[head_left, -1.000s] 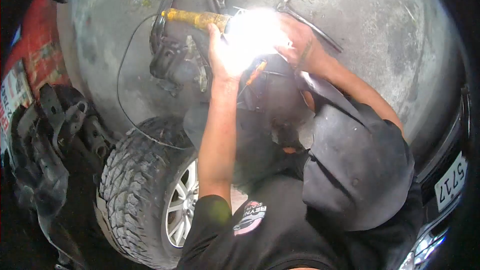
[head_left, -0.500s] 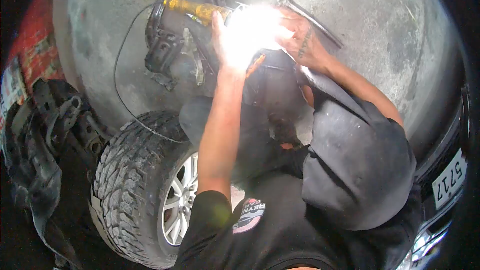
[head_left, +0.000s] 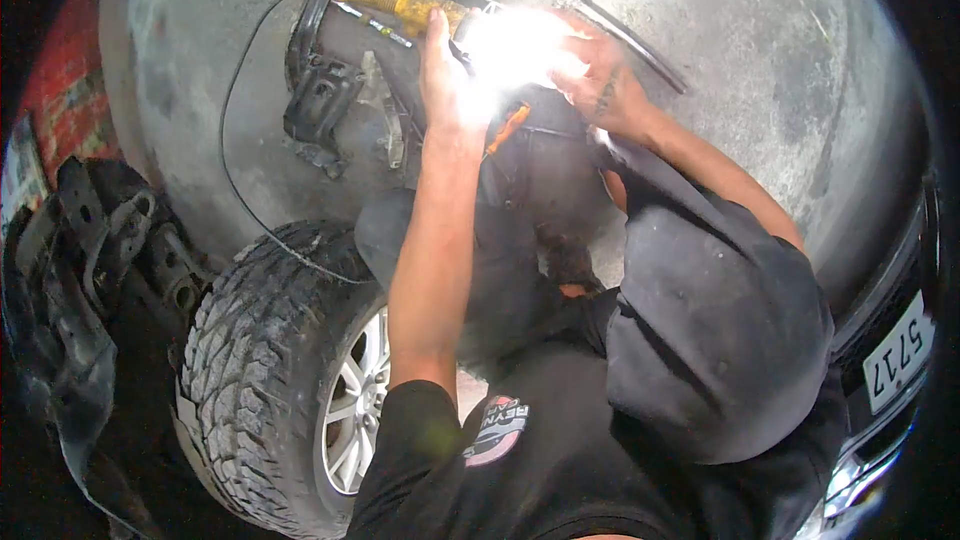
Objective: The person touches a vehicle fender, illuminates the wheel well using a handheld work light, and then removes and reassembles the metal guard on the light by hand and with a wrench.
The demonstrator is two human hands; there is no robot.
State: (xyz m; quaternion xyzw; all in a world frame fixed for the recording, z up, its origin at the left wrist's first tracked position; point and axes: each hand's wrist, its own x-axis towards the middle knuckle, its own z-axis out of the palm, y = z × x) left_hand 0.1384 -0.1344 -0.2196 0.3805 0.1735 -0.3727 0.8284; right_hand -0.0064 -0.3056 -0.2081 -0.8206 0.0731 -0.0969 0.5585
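A lit work lamp (head_left: 395,2) with a yellow handle and thin black cord glares in front of me. My left hand (head_left: 452,80) is closed around its glowing end, the thumb beside the handle. To the right, my right hand (head_left: 603,80) has bent fingers reaching into the glare. Whatever lies between its fingertips is washed out by the light. Just below the lamp is an orange-handled tool (head_left: 508,128), its tip hidden. Under the yellow handle lies a slim screwdriver-like tool (head_left: 375,24) on the floor.
A treaded tyre on a silver wheel (head_left: 265,370) stands at lower left. Black brackets (head_left: 322,105) and a metal bar (head_left: 630,35) lie on the concrete. Dark metal parts (head_left: 100,240) are piled far left. A vehicle with a number plate (head_left: 897,355) is at right.
My left hand and the lamp have shifted slightly left and up. More of the slim tool beneath the handle now shows. My right hand has hardly moved.
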